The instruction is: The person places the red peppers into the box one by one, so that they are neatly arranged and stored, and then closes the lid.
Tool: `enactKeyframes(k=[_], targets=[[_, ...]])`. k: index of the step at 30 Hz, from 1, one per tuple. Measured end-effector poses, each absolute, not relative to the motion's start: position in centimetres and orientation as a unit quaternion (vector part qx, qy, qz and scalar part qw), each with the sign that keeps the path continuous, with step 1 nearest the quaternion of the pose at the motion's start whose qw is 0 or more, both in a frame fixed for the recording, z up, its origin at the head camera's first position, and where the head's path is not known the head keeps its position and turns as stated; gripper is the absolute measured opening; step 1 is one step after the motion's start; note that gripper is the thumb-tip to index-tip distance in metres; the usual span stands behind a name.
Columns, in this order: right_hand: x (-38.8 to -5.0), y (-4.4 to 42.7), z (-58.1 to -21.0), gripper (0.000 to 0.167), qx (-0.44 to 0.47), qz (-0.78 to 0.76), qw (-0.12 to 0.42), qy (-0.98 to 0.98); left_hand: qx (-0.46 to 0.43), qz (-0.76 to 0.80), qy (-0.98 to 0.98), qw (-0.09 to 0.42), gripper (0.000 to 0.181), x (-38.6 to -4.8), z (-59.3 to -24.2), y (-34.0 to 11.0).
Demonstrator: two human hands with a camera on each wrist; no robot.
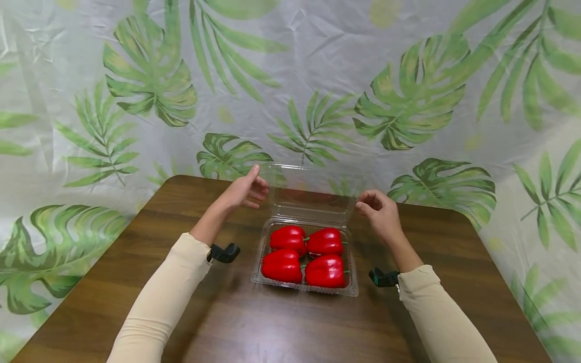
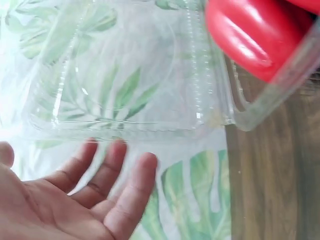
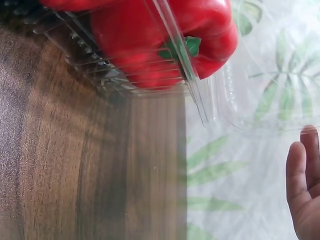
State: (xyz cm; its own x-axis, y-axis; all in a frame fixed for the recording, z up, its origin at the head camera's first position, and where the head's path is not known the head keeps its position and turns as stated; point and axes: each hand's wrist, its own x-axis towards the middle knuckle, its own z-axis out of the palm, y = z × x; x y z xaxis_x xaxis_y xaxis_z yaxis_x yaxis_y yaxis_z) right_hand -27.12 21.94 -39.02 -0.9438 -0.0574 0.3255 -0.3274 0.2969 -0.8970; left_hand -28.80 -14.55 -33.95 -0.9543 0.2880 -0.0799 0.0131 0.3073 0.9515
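Note:
Several red bell peppers (image 1: 325, 271) with green stems lie in the base of a clear plastic clamshell box (image 1: 260, 279). Its hinged lid (image 1: 313, 194) stands raised at the far side. Beside the lid's left edge is my left hand (image 1: 245, 191), fingers extended and thumb up. In the left wrist view its fingertips (image 2: 118, 145) come close to the lid's rim; contact is hard to judge. My right hand (image 1: 383, 214) is at the lid's right edge, fingers bent. One fingertip (image 3: 310, 130) overlaps the rim in the right wrist view, while the thumb sits slightly apart from it.
The box rests on a brown wooden table (image 1: 272, 327). Behind the table hangs a pale curtain (image 1: 317, 60) with green leaf prints. Black wrist-camera mounts (image 1: 224, 253) jut inward from both wrists at either side of the box.

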Motion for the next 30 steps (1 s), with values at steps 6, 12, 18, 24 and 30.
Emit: enactKeyframes(k=[6, 12, 18, 24, 30], targets=[[-26.7, 22.2, -38.9, 0.022, 0.112, 0.56, 0.11, -0.814, 0.065, 0.571, 0.802, 0.163, 0.083, -28.5, -33.0, -14.4], [-26.1, 22.2, -38.7, 0.02, 0.114, 0.536, 0.112, -0.829, 0.064, 0.571, 0.797, 0.186, 0.086, -28.2, -32.7, -14.5], [-25.4, 22.0, -38.1, 0.029, 0.098, 0.537, 0.091, -0.833, 0.07, 0.577, 0.788, 0.202, 0.085, -28.0, -32.8, -14.5], [-24.1, 22.4, -35.8, 0.068, 0.061, 0.513, -0.014, -0.856, 0.075, 0.592, 0.775, 0.209, 0.084, -27.5, -33.2, -14.8], [-23.7, 22.9, -33.2, 0.093, 0.056, 0.494, -0.15, -0.855, 0.096, 0.596, 0.764, 0.229, 0.084, -26.8, -33.5, -15.4]])
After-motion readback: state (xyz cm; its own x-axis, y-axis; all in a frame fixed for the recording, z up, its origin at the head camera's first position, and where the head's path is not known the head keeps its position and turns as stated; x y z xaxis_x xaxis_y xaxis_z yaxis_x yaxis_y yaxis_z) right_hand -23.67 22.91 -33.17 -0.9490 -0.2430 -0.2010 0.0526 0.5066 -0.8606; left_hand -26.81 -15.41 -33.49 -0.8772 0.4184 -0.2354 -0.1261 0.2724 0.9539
